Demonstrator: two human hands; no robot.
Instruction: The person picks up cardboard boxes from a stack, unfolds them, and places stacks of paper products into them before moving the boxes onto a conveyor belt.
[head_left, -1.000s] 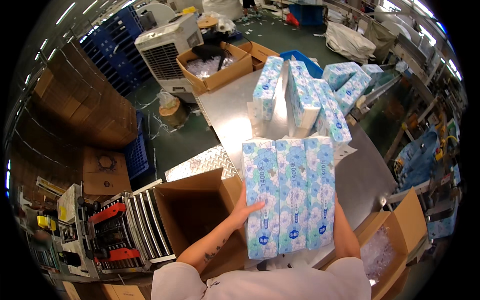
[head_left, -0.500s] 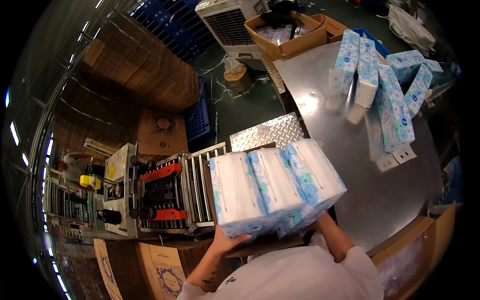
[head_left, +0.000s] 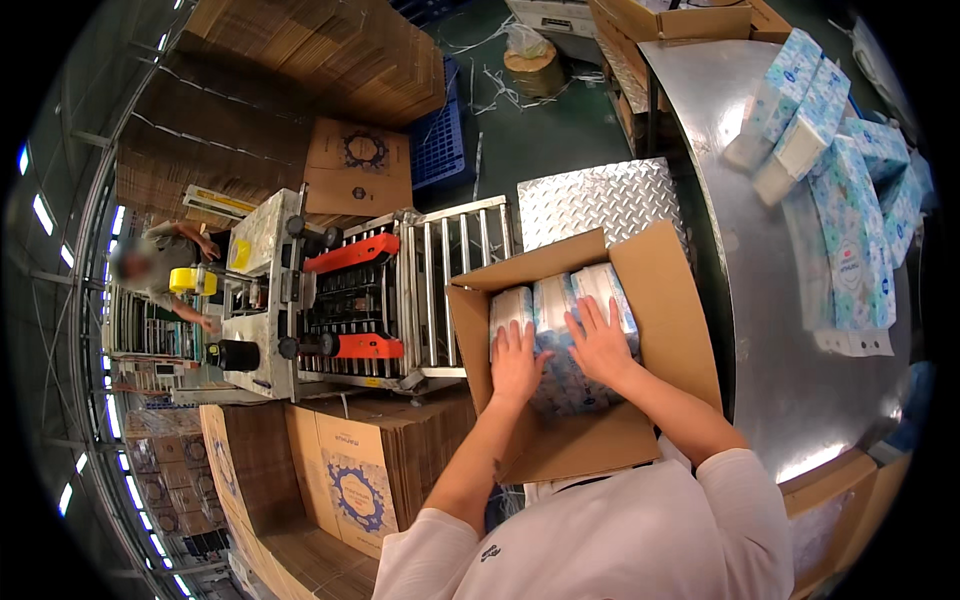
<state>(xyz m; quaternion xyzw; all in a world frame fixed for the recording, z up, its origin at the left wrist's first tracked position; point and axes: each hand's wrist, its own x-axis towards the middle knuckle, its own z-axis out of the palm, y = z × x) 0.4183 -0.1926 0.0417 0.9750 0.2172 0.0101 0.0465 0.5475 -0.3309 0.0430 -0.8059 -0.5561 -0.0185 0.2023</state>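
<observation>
- White-and-blue patterned tissue packs (head_left: pixel 560 330) lie side by side inside the open cardboard box (head_left: pixel 680 310), wrapped in glossy film.
- Left hand (head_left: pixel 516 362) and right hand (head_left: pixel 600 343) rest flat on them, fingers released and spread.
- More packs (head_left: pixel 850 200) lie on the steel tabletop (head_left: pixel 740 250).

Roller conveyor (head_left: pixel 455 285) at centre left. Stacked flat cardboard (head_left: pixel 300 70) upper left. Blue crate (head_left: pixel 440 140) on floor, top centre. Loose tissue packs (head_left: pixel 850 210) on steel worktop (head_left: pixel 760 330), upper right. Another person (head_left: pixel 160 265) far left.
</observation>
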